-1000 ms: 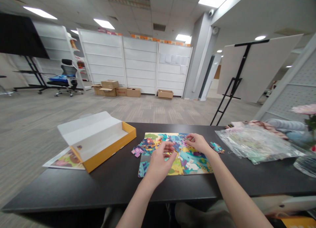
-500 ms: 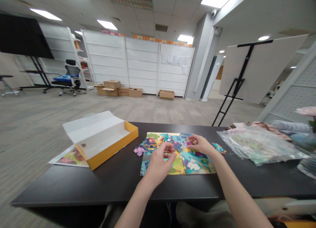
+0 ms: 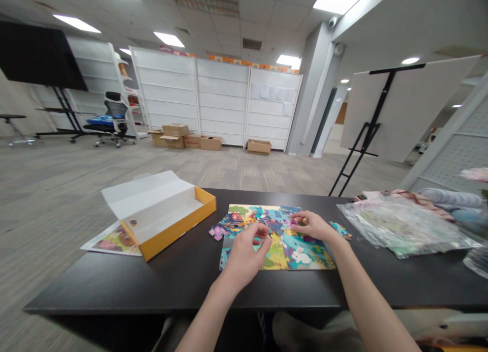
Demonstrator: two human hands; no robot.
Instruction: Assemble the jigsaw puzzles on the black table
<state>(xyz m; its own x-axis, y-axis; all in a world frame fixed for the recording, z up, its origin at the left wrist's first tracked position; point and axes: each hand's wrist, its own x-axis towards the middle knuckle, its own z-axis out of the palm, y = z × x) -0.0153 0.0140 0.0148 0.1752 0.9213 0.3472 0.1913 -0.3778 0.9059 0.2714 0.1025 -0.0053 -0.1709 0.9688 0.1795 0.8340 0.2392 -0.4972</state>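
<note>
Here, the left hand curves, released, over the multicoloured, rectangular jigsaw; whether the right hand grasps, I cannot tell.

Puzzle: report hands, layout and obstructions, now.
Left hand over puzzle, thumb and fingers apart. Right hand over its right half, grip unclear. Loose pieces at puzzle's left edge; yellow box off to the left.

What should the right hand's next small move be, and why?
Probably a light downward press on the puzzle: the right hand has its fingers bent toward the far right part, though whether they grip anything is unclear. The left hand, thumb apart from fingers, is over the left part and could steady it.
</note>
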